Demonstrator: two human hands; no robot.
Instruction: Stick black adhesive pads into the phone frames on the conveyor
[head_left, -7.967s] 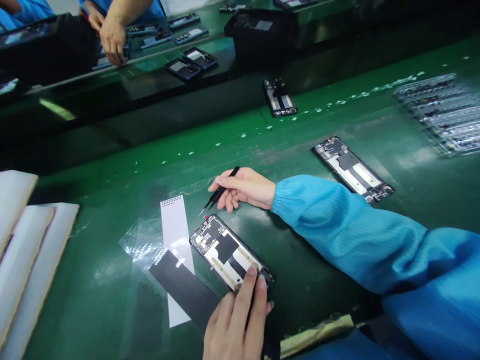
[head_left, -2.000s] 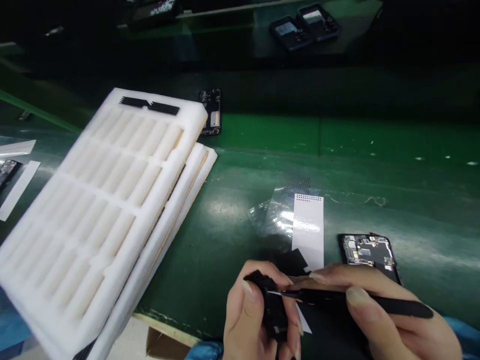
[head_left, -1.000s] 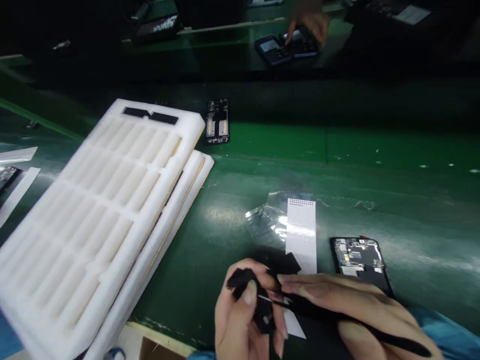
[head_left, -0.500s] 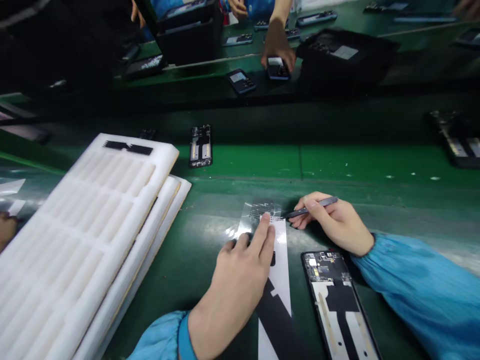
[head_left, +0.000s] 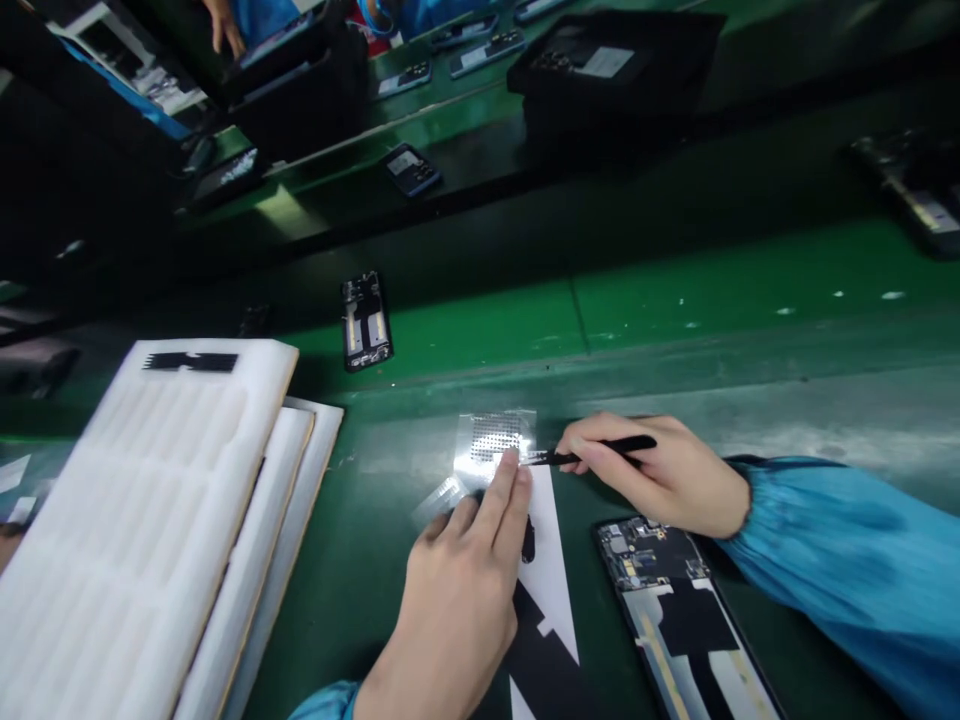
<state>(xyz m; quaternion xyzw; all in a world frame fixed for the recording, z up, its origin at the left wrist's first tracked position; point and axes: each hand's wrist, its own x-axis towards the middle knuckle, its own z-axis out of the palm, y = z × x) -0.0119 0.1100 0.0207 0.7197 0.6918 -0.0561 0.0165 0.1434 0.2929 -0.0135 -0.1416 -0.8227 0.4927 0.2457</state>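
My left hand (head_left: 461, 575) lies with its index and middle fingertips pressing on the lower edge of a clear sheet dotted with small black pieces (head_left: 495, 437). Under those fingers runs a white backing sheet (head_left: 553, 590) bearing black adhesive shapes (head_left: 544, 650). My right hand (head_left: 664, 470) pinches black tweezers (head_left: 619, 447), whose tips reach the sheet's edge beside my left fingertips. Whether the tips grip a piece is too small to tell. Below my right hand lies an opened phone (head_left: 667, 590), its circuit board and black strip exposed.
White foam trays (head_left: 150, 520) are stacked at the left. Another opened phone (head_left: 366, 320) rests on the green surface beyond, and one more (head_left: 911, 190) sits at the far right. A black bin (head_left: 615, 80) stands on the rear shelf, near a phone (head_left: 412, 170).
The view has tilted and shifted. My tweezer tips have come to the dotted sheet's edge, close to my left fingertips. A co-worker's hand holding a phone at the back has left view.
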